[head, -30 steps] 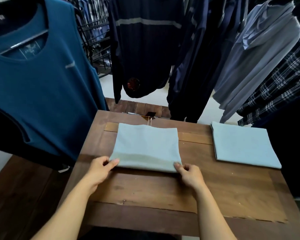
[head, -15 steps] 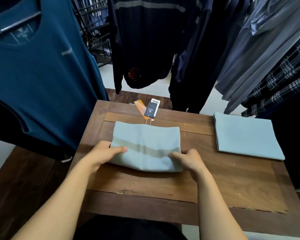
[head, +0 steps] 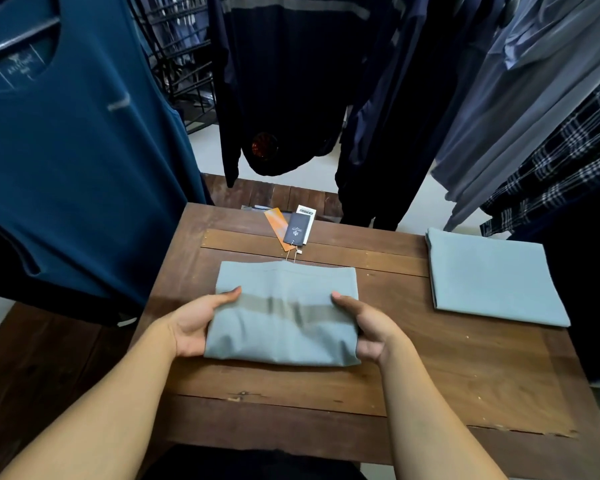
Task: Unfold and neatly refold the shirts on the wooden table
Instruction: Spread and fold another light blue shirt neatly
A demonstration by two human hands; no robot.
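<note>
Wooden table (head: 291,386): dark planks, chipped along the near seam, carrying both folded shirts.
Left hand (head: 196,325): clamped on the left edge of the folded shirt, thumb flat on top, fingers tucked under the cloth and hidden.
Right hand (head: 368,327): clamped on the right edge likewise, thumb on top pointing inward, fingers beneath the fabric.
Folded shirt (head: 284,317): pale blue-grey, a compact rectangle at the middle of the table between the two hands, with a duller band across its middle.
Hang tags (head: 297,230): orange, dark and white cards lying on the wood just beyond the shirt's far edge, thin strings running to it.
Second shirt (head: 492,278): same pale colour, folded flat at the far right of the table, well apart from both hands.
Teal sleeveless top (head: 77,168): hanging at the left, overlapping the table's left side.
Dark sweater (head: 281,81): hanging beyond the far edge, a pale stripe across the chest.
Grey shirts (head: 520,98) and plaid shirt (head: 568,168): hanging at the far right.
</note>
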